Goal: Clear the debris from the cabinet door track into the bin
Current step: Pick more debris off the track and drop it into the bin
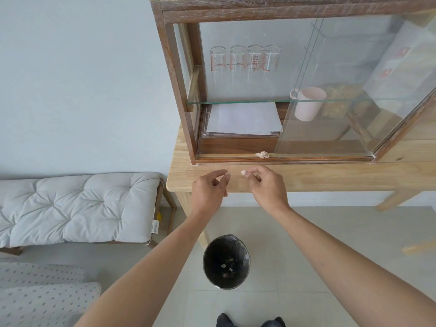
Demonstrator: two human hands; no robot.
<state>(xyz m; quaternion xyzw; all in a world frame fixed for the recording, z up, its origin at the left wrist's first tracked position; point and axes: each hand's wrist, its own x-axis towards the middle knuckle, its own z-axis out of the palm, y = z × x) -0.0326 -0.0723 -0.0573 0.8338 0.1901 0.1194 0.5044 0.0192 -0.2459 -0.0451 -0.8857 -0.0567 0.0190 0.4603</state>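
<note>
A crumpled pinkish lump of debris lies in the cabinet door track, just at the left edge of the sliding glass door. My right hand hovers over the table in front of the track and pinches a small pale debris piece in its fingertips. My left hand is close beside it, thumb and forefinger curled together; whether a speck sits between them is unclear. The round bin with a black liner stands on the floor below my hands, with several scraps inside.
The wooden cabinet stands on a light wooden table. Inside are upturned measuring glasses, a pink mug and papers. A cushioned bench is on the left, dotted cushions lower left.
</note>
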